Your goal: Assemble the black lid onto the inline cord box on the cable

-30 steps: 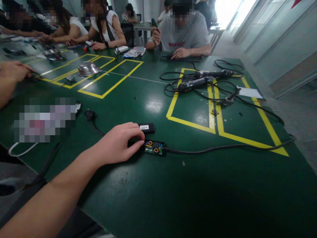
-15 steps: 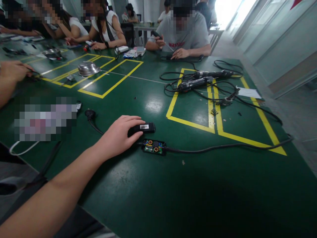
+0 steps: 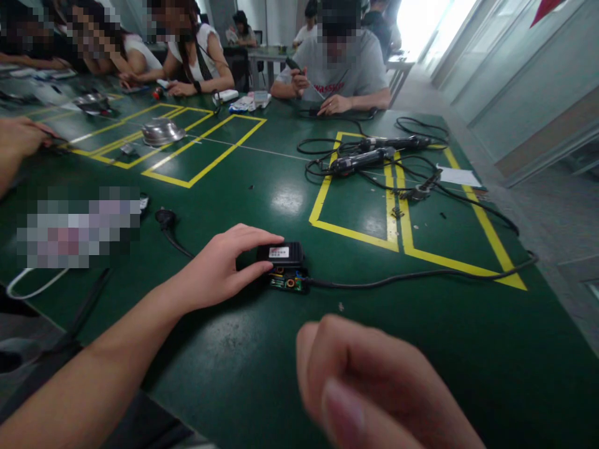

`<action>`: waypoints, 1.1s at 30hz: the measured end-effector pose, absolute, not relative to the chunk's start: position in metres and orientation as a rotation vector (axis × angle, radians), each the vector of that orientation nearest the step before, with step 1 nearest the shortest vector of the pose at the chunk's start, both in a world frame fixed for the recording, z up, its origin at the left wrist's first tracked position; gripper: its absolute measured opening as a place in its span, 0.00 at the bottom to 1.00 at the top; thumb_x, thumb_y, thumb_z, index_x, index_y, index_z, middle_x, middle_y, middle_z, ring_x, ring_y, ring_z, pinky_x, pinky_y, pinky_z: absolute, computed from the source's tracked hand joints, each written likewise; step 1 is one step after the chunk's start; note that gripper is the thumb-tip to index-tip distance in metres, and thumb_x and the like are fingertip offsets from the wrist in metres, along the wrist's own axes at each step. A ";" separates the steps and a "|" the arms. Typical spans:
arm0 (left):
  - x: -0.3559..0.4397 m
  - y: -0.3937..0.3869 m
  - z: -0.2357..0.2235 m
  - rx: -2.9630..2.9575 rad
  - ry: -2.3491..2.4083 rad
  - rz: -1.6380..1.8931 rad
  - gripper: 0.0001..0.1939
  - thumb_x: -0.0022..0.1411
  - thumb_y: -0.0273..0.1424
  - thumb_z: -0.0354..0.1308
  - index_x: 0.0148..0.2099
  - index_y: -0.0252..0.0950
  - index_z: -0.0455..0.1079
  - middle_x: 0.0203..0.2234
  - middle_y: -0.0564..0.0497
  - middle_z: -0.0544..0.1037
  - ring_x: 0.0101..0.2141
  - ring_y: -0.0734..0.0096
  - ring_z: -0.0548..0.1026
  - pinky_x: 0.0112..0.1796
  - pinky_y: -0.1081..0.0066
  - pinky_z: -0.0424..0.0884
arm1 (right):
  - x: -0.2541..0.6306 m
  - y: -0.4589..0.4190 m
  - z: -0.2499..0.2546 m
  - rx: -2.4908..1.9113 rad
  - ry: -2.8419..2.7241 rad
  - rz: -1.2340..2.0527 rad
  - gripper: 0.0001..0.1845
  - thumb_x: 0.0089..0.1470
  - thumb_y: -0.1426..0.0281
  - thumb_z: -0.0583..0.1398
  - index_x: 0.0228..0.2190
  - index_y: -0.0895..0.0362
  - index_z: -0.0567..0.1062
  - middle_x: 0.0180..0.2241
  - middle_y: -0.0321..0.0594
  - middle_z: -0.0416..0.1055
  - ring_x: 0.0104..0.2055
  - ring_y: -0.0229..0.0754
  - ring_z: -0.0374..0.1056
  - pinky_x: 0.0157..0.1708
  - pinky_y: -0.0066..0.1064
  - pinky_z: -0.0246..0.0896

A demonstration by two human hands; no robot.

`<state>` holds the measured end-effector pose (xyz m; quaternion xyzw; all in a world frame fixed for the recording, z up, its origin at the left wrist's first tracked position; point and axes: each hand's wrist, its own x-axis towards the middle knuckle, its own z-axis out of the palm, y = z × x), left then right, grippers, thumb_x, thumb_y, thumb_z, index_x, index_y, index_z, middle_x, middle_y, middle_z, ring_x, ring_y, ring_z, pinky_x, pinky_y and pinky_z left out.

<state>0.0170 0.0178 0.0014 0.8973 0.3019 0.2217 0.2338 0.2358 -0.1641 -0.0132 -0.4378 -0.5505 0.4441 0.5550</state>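
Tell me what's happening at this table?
Someone's left hand is holding a black cover with a white label, partly hiding a small open box with coloured electrical bits inside. A black cord runs from the box to the right. The right hand is curled close to the camera; I can't tell if it holds anything.

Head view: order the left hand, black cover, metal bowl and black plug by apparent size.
1. Left hand
2. Black cover and metal bowl: too alike to rank; the bowl sits farther away
3. Black plug
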 end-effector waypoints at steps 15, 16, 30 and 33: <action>0.018 0.009 0.002 2.419 0.630 0.541 0.17 0.76 0.32 0.64 0.63 0.42 0.80 0.55 0.44 0.85 0.54 0.58 0.82 0.57 0.59 0.80 | 0.277 -0.085 -0.031 -1.435 -1.984 0.391 0.19 0.59 0.69 0.60 0.52 0.57 0.74 0.43 0.47 0.78 0.43 0.52 0.72 0.42 0.44 0.64; 0.018 0.008 0.002 2.418 0.626 0.538 0.17 0.76 0.32 0.64 0.64 0.42 0.80 0.55 0.44 0.85 0.54 0.58 0.82 0.58 0.59 0.80 | 0.277 -0.085 -0.032 -1.444 -1.991 0.395 0.20 0.60 0.68 0.61 0.54 0.57 0.73 0.44 0.47 0.78 0.44 0.52 0.73 0.42 0.45 0.64; 0.021 0.007 -0.001 2.439 0.606 0.500 0.16 0.75 0.30 0.64 0.63 0.41 0.80 0.55 0.45 0.85 0.54 0.59 0.81 0.59 0.59 0.79 | 0.277 -0.080 -0.036 -1.441 -2.082 0.368 0.15 0.62 0.68 0.69 0.50 0.54 0.79 0.46 0.44 0.80 0.45 0.51 0.76 0.44 0.45 0.67; 0.021 0.006 -0.001 2.433 0.600 0.502 0.16 0.76 0.30 0.64 0.63 0.41 0.79 0.55 0.45 0.85 0.55 0.59 0.81 0.59 0.60 0.79 | 0.277 -0.080 -0.036 -1.449 -2.085 0.362 0.13 0.64 0.67 0.68 0.50 0.54 0.79 0.45 0.44 0.80 0.44 0.51 0.76 0.43 0.44 0.68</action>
